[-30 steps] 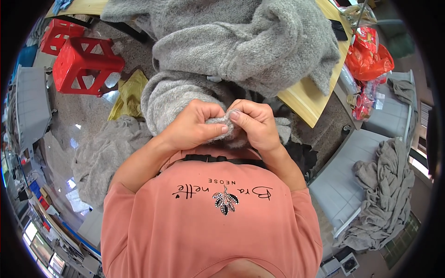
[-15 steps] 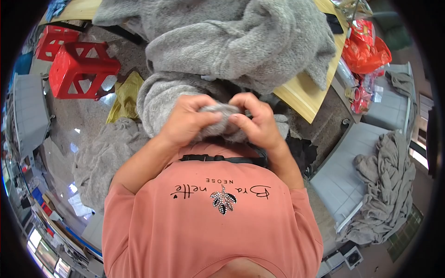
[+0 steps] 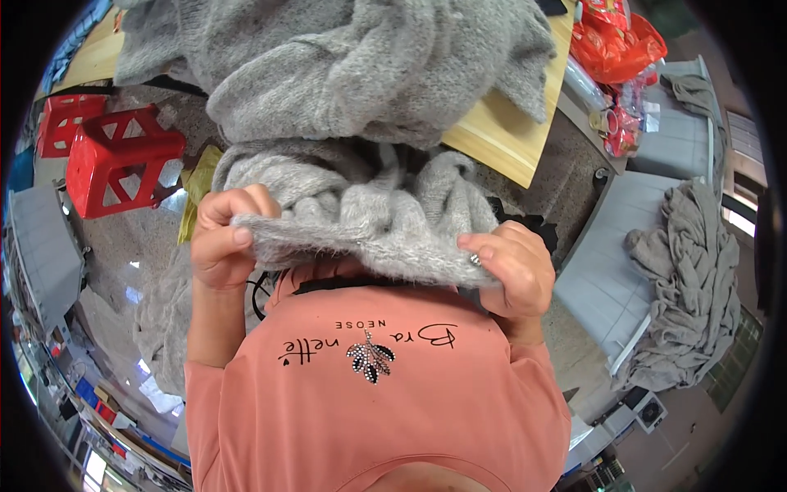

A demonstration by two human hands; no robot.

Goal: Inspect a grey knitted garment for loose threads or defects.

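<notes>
A grey fuzzy knitted garment (image 3: 369,246) lies across my lap, one edge pulled out in a band in front of my waist. Pinched at the band's left end is my left hand (image 3: 229,238), thumb against fingers. My right hand (image 3: 520,266) grips the other end, closed over the knit. A small shiny metal bit (image 3: 475,259) shows beside the right fingers; I cannot make out what it is. Behind the band the knit falls in loose folds. Just beyond, a large heap of the same grey knitwear (image 3: 352,74) covers the table.
The wooden table's corner (image 3: 508,143) juts out ahead on the right. Red plastic stools (image 3: 123,160) and a yellow cloth (image 3: 199,184) are at left. More grey knitwear (image 3: 689,287) hangs over a pale grey bin (image 3: 602,254) on the right. Red plastic bags (image 3: 619,45) sit far right.
My hands have moved from close together to wide apart, stretching the knit edge between them. The view has shifted a little, so the stools and table sit differently.
</notes>
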